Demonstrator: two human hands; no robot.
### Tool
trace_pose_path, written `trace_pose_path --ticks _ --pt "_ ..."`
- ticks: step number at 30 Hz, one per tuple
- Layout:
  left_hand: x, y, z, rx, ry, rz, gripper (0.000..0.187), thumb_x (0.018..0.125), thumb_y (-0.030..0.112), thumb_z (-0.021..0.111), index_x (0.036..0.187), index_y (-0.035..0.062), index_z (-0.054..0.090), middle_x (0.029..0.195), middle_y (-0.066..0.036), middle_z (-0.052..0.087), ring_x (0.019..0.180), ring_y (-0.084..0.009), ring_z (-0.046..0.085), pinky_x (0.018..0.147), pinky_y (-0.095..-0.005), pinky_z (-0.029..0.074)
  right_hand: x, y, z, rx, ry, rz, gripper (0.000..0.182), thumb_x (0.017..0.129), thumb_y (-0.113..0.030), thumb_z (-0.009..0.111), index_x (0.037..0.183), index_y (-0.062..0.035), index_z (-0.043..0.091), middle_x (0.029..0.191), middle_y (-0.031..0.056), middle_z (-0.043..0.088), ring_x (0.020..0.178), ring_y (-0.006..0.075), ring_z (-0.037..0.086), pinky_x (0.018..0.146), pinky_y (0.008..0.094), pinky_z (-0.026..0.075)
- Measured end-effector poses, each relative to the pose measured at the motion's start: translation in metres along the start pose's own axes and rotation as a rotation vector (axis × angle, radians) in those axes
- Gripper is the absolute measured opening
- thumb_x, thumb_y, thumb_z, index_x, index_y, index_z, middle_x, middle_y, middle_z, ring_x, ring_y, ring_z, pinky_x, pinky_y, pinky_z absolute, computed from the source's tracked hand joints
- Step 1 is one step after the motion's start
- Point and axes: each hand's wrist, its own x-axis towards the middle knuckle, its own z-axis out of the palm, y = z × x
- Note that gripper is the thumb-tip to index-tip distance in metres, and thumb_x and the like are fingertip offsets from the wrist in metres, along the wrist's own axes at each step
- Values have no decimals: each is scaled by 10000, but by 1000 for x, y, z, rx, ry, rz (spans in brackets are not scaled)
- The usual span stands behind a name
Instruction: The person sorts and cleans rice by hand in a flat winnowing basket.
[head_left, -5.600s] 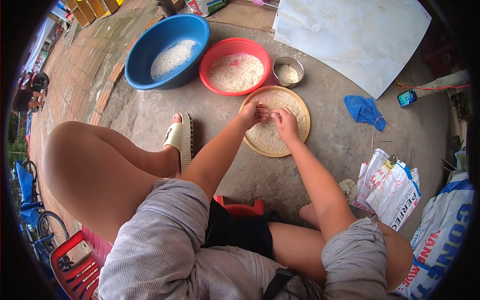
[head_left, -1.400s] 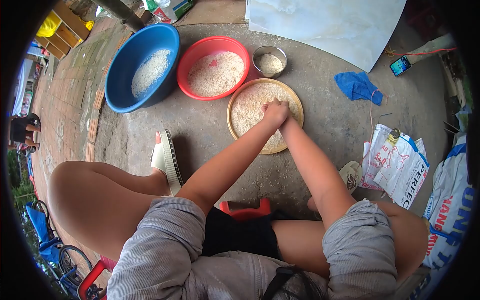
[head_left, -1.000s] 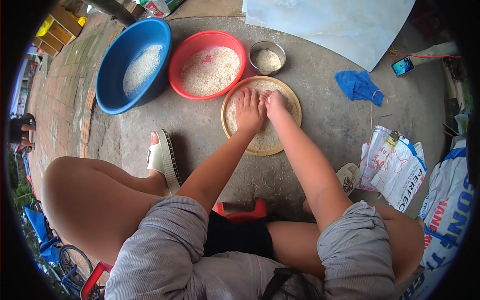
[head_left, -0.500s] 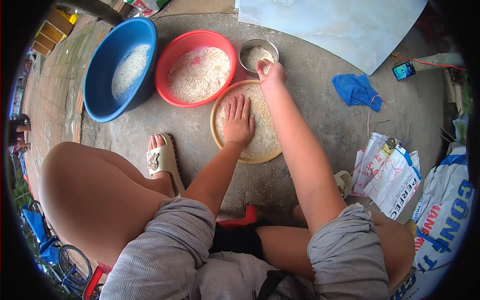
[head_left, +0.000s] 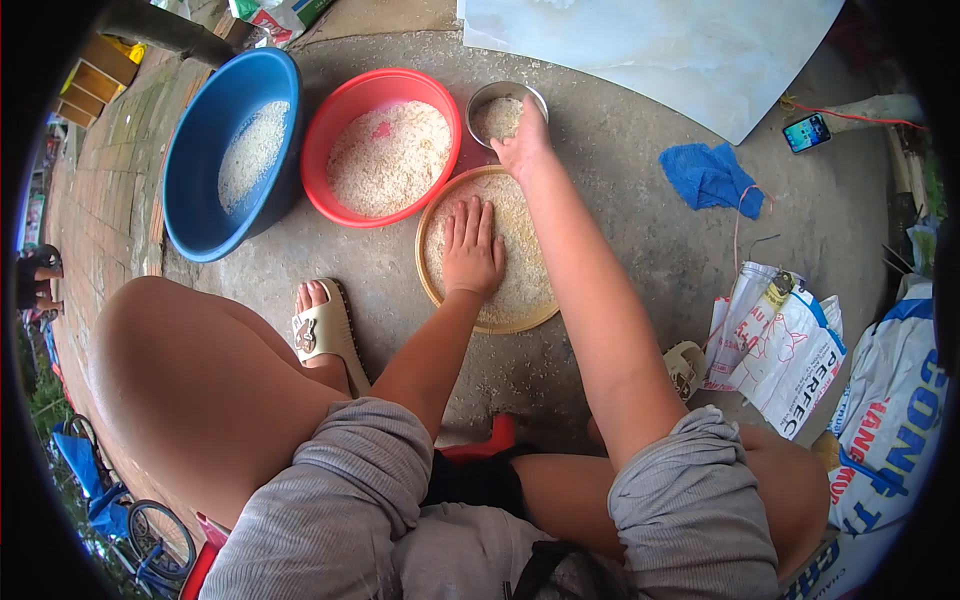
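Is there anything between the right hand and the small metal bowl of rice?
Nothing visible does. The right hand is already at the near rim of the metal bowl, fingers over the rice. The left hand lies flat on the round tray, off to the side.

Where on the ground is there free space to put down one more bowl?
Bare concrete lies between the round tray and the blue cloth, right of the right hand. Another patch lies between the blue basin, the tray and the sandal. It is crowded at the top: blue basin, red basin and steel bowl sit close together. The left hand lies flat on the tray.
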Motion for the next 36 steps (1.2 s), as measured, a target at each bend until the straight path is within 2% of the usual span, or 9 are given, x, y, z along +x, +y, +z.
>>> trace_pose_path --ticks 5,6,8,13,19,22,28,31,36 --pt "-1 0 0 0 6 1 564 906 299 385 1418 97 259 1484 -111 216 1380 -286 167 1131 -404 103 -6 8 -12 -399 -151 -358 451 926 -398 441 1202 -46 500 1255 172 490 1130 284 493 931 407 399" --pt "-1 0 0 -2 10 -2 564 906 299 385 1418 97 259 1484 -111 216 1380 -286 167 1131 -404 103 1 12 -22 -403 -155 -360 451 926 -398 441 1202 -46 500 1255 172 490 1130 284 493 931 407 399" --pt "-2 -1 0 -10 21 6 562 908 302 385 1418 101 259 1484 -110 217 1380 -283 167 1131 -402 105 12 18 -44 -770 63 -1017 286 907 -289 481 941 -23 579 1004 156 580 889 304 565 792 419 440" --pt "-4 -3 2 -30 63 16 531 919 291 376 1406 102 287 1475 -103 244 1375 -281 183 1128 -405 119 -25 24 -122 -1355 336 -1267 198 871 -223 504 895 -37 567 943 164 547 907 342 521 841 425 408" --pt "0 -9 10 -251 243 -19 374 916 233 409 1221 51 524 1361 -127 428 1307 -285 330 1108 -401 209 -61 28 -210 -1661 324 -1079 270 831 -200 586 1052 -54 533 1044 167 519 979 340 508 883 415 411" --pt "3 -19 -19 -284 343 -74 187 864 180 511 941 37 604 991 -124 616 936 -345 563 863 -436 427 -70 20 -227 -1599 198 -972 316 812 -201 624 1072 -47 530 1026 162 538 948 321 540 829 401 446" --pt "-10 -63 -18 -230 377 -519 245 831 241 561 982 49 577 956 -128 588 986 -343 537 850 -443 422 -71 21 -235 -1365 176 -548 282 809 -175 644 1047 -49 557 954 150 637 890 284 617 762 363 476" --pt "-15 -69 -10 -356 226 -617 304 836 284 563 1035 55 543 989 -153 597 1020 -346 539 869 -427 427 -51 30 -248 -1400 256 -657 252 797 -152 659 997 -33 564 828 122 654 737 213 632 686 340 483" --pt "-5 -42 -43 -585 -2 -622 334 871 313 515 1053 34 489 964 -230 617 933 -386 590 814 -450 454 -73 -1 -252 -1313 336 -627 227 849 -238 578 907 -24 532 887 172 617 856 331 601 771 393 457"
